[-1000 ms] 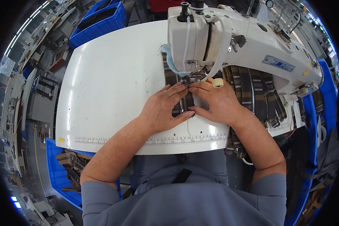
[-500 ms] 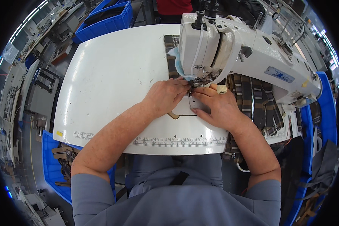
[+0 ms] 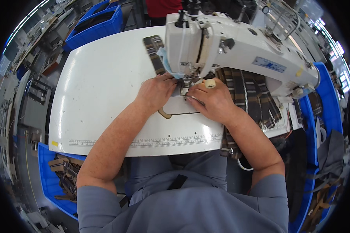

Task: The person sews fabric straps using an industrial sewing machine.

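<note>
A white sewing machine (image 3: pixel 237 54) stands on the white table (image 3: pixel 89 85). My left hand (image 3: pixel 155 93) lies beside the presser foot (image 3: pixel 187 83), fingers flat and partly hidden by it, at the near end of a plaid strip (image 3: pixel 151 46) that reaches behind a light-blue cloth (image 3: pixel 163 58). My right hand (image 3: pixel 210 101) is closed just right of the foot, thumb and fingertips together on something small I cannot make out, below a cream roll (image 3: pixel 210 83). Dark plaid pieces with zippers (image 3: pixel 256 97) are heaped under the machine's arm.
Blue bins hold dark pieces at the back left (image 3: pixel 93 29), plaid pieces at the lower left (image 3: pixel 46 174) and more material at the right (image 3: pixel 326 73). Someone in a red top (image 3: pixel 163 7) is beyond the table. A printed ruler (image 3: pixel 97 143) runs along the front edge.
The plaid strip has moved away from me, now showing far behind the needle and angled leftward. My right hand's thumb has drawn up toward its fingertips. The whole view has shifted slightly.
</note>
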Motion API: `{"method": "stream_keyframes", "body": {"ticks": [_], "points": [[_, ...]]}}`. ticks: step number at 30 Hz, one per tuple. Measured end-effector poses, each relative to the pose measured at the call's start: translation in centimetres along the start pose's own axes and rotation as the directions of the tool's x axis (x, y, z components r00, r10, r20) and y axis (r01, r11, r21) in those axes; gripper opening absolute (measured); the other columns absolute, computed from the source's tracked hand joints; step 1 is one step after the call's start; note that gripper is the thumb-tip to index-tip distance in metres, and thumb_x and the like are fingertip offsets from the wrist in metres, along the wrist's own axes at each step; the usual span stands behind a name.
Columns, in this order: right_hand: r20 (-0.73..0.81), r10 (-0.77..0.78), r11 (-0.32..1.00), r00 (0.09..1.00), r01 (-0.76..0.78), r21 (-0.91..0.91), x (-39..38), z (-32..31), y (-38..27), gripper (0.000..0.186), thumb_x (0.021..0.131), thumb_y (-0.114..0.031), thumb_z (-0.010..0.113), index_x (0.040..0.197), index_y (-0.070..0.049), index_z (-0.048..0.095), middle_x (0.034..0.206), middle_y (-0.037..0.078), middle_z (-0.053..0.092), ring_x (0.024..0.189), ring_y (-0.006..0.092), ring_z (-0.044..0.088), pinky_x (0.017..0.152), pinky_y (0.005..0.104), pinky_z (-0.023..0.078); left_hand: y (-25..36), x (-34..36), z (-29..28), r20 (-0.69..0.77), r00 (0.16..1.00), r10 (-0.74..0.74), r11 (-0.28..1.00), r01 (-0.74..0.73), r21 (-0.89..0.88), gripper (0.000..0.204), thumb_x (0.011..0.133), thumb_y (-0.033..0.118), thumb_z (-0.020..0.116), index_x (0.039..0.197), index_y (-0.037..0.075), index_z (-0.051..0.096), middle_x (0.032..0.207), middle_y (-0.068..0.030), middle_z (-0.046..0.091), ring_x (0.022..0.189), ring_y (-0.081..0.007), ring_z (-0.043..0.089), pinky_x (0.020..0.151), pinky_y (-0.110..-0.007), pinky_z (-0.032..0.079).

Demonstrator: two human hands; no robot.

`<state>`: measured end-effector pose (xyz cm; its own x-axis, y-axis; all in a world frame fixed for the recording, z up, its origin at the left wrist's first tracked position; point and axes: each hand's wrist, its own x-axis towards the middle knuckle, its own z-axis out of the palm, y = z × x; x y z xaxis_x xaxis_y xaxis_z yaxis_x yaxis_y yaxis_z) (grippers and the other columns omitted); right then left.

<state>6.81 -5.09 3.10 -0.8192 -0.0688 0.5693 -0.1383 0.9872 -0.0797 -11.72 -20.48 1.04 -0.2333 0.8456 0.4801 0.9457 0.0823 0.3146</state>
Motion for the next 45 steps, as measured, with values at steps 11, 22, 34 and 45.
{"method": "stream_keyframes", "body": {"ticks": [11, 22, 34, 45], "points": [[-0.128, 0.517, 0.773, 0.846, -0.526, -0.356, -4.2, -8.5, 3.7, 0.049, 0.082, -0.041, 0.084, 0.107, -0.001, 0.073, 0.110, 0.019, 0.071, 0.102, 0.0386, 0.069, 0.091, 0.0465, 0.056, -5.8, -10.6, -8.5, -0.109, 0.976, -0.190, 0.974, 0.201, 0.099, 0.016, 0.091, 0.006, 0.074, 0.103, -0.005, 0.077, 0.116, -0.0223, 0.076, 0.107, -0.0368, 0.075, 0.092, -0.040, 0.061], [-0.130, 0.726, 0.669, 0.676, -0.737, -0.098, -5.4, -9.0, 5.8, 0.057, 0.085, -0.034, 0.084, 0.122, 0.005, 0.065, 0.091, 0.020, 0.072, 0.087, 0.0363, 0.072, 0.082, 0.0445, 0.056, -10.2, -16.9, -14.4, -0.186, 0.899, -0.395, 0.909, 0.412, 0.060, 0.014, 0.085, 0.003, 0.072, 0.097, -0.004, 0.071, 0.116, -0.0192, 0.077, 0.102, -0.0330, 0.076, 0.090, -0.037, 0.059], [0.153, 0.524, 0.333, 0.838, -0.367, 0.869, -6.0, -5.2, -14.8, 0.022, 0.095, -0.001, 0.072, 0.114, -0.005, 0.062, 0.093, -0.004, 0.062, 0.077, 0.0017, 0.052, 0.069, 0.0194, 0.041, 7.8, -8.0, -4.1, 0.681, 0.697, -0.224, -0.243, 0.637, -0.731, 0.073, 0.105, 0.048, 0.060, 0.158, 0.005, 0.034, 0.130, -0.0168, 0.066, 0.114, -0.0259, 0.069, 0.096, -0.040, 0.058], [0.177, 0.211, 0.924, 0.961, -0.256, 0.285, -3.0, -4.6, -8.4, 0.017, 0.090, -0.018, 0.075, 0.103, -0.007, 0.073, 0.085, 0.010, 0.074, 0.075, 0.0313, 0.073, 0.067, 0.0410, 0.058, 3.1, -5.3, -1.8, 0.105, 0.968, -0.229, 0.814, 0.249, -0.525, 0.094, 0.077, 0.016, 0.090, 0.157, 0.010, 0.040, 0.150, -0.0257, 0.046, 0.136, -0.0402, 0.052, 0.112, -0.051, 0.045]]}}
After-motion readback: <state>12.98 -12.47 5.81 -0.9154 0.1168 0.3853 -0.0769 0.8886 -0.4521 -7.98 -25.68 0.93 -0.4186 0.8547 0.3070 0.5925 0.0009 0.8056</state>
